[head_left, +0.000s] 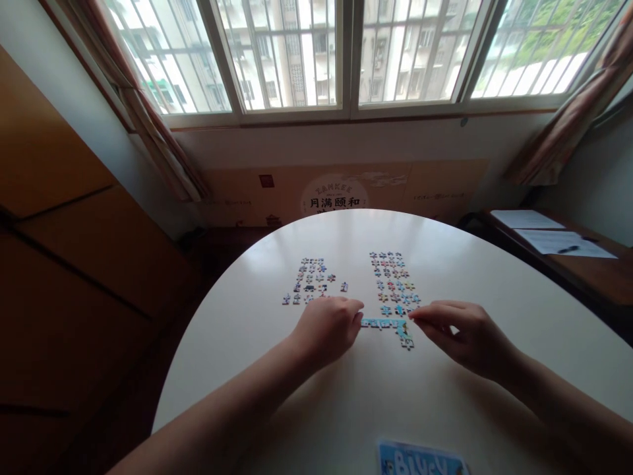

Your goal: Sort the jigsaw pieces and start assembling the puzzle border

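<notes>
Small jigsaw pieces lie on a white round table, in a left group (311, 277) and a right group (393, 277). Nearest me, a joined strip of puzzle (380, 324) runs sideways and bends toward me at its right end, where a piece (407, 344) sits. My left hand (330, 326) is closed at the strip's left end, its fingertips largely hidden behind the hand. At the right end my right hand (459, 333) pinches thumb and finger together beside the lowest row of loose pieces; whatever is between them is too small to make out.
A blue picture card or box (422, 460) lies at the near edge of the view on the white table (237, 343). Sheets of paper with a pen (568, 249) rest on a brown desk at right. Beyond the table are a printed carton (237, 191) and barred windows.
</notes>
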`<state>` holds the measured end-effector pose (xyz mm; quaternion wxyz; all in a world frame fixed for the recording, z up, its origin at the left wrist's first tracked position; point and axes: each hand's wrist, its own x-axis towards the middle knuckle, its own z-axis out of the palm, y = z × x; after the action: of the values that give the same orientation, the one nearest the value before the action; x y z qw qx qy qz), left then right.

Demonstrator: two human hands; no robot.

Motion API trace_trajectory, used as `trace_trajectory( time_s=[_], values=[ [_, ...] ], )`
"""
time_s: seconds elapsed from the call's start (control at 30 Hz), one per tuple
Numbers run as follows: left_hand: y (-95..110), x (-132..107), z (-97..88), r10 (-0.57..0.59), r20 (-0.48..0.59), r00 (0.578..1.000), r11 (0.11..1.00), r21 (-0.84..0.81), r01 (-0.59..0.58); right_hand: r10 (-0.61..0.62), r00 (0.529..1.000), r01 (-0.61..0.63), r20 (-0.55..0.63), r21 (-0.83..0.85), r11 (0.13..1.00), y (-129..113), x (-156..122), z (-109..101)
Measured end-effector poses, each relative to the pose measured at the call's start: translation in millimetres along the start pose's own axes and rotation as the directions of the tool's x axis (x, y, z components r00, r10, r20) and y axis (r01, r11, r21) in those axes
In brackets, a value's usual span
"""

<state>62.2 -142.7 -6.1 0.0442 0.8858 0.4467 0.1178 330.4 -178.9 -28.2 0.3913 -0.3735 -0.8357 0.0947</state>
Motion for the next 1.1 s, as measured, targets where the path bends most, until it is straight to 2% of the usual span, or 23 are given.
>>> trace_trajectory(
  time_s=[0.07,0.13,0.27,0.33,0.43,0.53,0.6,0.7,0.87,1.1],
  values=[
    [-14.3,2.6,-10.6,-0.056,-0.098,0.994,0.998,0.018,0.058,0.030,0.999,-0.029,-0.040,0.007,1.000,2.0,-2.0,2.0],
    [-34.4,5.7,-24.0,-0.154,-0.199,0.968,0.985,0.044,0.165,0.070,0.994,-0.069,-0.079,0.012,0.998,4.2,-4.1,3.7],
    [-78.6,9.6,-47.0,-0.373,-0.337,0.865,0.909,0.057,0.413,0.127,0.982,-0.126,-0.138,0.018,0.992,6.0,-6.0,6.5],
    [-93.5,9.6,-53.0,-0.435,-0.340,0.834,0.875,0.059,0.480,0.143,0.980,-0.142,-0.140,0.021,0.990,6.5,-6.2,7.7],
    [-99.8,8.2,-57.3,-0.534,-0.218,0.817,0.825,0.077,0.560,0.154,0.985,-0.153,-0.076,0.029,0.988,9.2,-7.0,9.4],
    [-92.6,7.0,-61.0,-0.602,-0.045,0.797,0.791,0.100,0.604,0.140,0.990,-0.140,0.004,0.035,0.990,12.4,-8.7,10.5],
    [-86.8,6.6,-64.3,-0.621,0.025,0.784,0.781,0.113,0.615,0.139,0.990,-0.139,0.018,0.025,0.990,13.4,-9.9,10.7],
    [-83.6,6.1,-68.6,-0.634,0.093,0.768,0.772,0.142,0.620,0.163,0.987,-0.163,0.000,0.006,0.987,13.4,-11.0,10.5],
    [-89.4,4.9,-69.3,-0.640,0.205,0.740,0.768,0.206,0.607,0.163,0.986,-0.163,0.022,0.015,0.986,16.1,-11.9,10.4],
    [-85.7,2.3,-74.2,-0.623,0.240,0.745,0.782,0.223,0.582,0.139,0.989,-0.139,0.045,0.012,0.990,19.0,-13.7,11.6]
  ],
)
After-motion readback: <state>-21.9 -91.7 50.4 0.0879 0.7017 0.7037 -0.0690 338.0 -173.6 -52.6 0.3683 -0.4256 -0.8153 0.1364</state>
